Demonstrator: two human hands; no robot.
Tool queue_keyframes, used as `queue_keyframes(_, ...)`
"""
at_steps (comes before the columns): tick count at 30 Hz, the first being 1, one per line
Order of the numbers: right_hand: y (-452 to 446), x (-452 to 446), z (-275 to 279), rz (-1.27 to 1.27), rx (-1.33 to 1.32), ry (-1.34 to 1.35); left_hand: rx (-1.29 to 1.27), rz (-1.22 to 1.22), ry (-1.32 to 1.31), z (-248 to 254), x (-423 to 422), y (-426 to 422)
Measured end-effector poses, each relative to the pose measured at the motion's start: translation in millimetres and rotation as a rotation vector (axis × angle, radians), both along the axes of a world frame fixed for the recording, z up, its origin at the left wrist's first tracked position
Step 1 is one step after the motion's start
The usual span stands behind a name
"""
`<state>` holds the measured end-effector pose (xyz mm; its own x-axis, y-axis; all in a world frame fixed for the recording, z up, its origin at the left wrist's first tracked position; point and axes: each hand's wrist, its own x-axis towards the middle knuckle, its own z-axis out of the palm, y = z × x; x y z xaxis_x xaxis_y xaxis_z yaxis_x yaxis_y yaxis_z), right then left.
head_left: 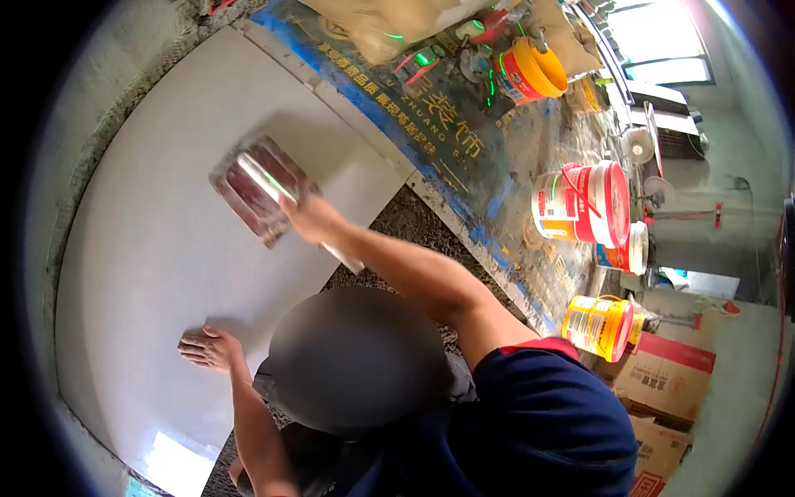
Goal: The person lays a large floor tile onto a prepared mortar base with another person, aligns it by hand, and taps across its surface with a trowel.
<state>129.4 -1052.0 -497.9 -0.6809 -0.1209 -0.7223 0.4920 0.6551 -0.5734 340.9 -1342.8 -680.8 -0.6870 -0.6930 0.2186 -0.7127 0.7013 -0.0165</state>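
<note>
My right hand is wrapped around the pale bar handle of a flat, rectangular float. Its reddish-brown plate has dark edges and is smeared by motion. The float is over the upper part of a large, glossy light-grey floor tile; whether it touches the tile I cannot tell. Lower down, my left hand lies flat on the same tile, palm down with fingers stretched out. Dark, rough mortar shows beside the tile's edge, under my right forearm. A rounded dark shape, probably my knee, hides part of the tile's near side.
A printed protective sheet edged with blue covers the neighbouring floor. On it stand an open orange bucket, a white-and-red bucket and a yellow bucket. A laser level glows green. Cardboard boxes stand by the wall.
</note>
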Motion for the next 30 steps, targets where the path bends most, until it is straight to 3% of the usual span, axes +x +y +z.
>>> queue_keyframes(2, -11, -21, 46, 0.169, -0.011, 0.074, 0.042, 0.011, -0.048, 9, 1, 1)
queue_keyframes(5, 11, 4, 79, 0.098, -0.056, 0.521, 0.039, 0.039, -0.053, -1, 3, -1)
queue_keyframes(7, 16, 29, 79, 0.008, -0.149, 0.616, 0.025, 0.099, -0.075, -4, -3, 0)
queue_keyframes(9, 15, 37, 23, -0.01, -0.086, 0.476, 0.035, 0.147, -0.111, -2, -14, 3)
queue_keyframes(10, 7, 22, -25, 0.091, 0.073, 0.295, 0.116, 0.177, -0.09, 2, -35, 3)
queue_keyframes(12, -29, -31, -35, 0.116, 0.136, 0.032, 0.216, 0.201, -0.147, 22, -87, 8)
queue_keyframes(14, -62, -89, -7, 0.038, 0.097, 0.079, 0.191, 0.16, -0.163, 30, -124, -2)
queue_keyframes(15, -65, -113, -1, 0.12, -0.048, 0.155, 0.197, 0.165, -0.155, 32, -129, -4)
queue_keyframes(16, -75, -116, 49, 0.116, 0.029, 0.152, 0.201, 0.151, -0.185, 38, -135, -9)
queue_keyframes(18, -67, -116, 98, 0.164, 0.022, 0.404, 0.215, 0.141, -0.235, 45, -141, -11)
queue_keyframes(20, -67, -101, 121, 0.039, -0.036, 0.628, 0.218, 0.147, -0.231, 45, -142, -12)
queue_keyframes(23, -76, -93, 44, -0.049, -0.034, 0.668, 0.231, 0.149, -0.238, 54, -150, -13)
queue_keyframes(25, -88, -125, -67, 0.068, 0.256, 0.504, 0.251, 0.157, -0.255, 53, -153, -16)
queue_keyframes(28, -135, -196, -16, -0.014, 0.085, 0.157, 0.212, 0.125, -0.209, 48, -156, -23)
queue_keyframes(30, -145, -216, 34, 0.093, 0.04, 0.194, 0.233, 0.158, -0.194, 50, -161, -24)
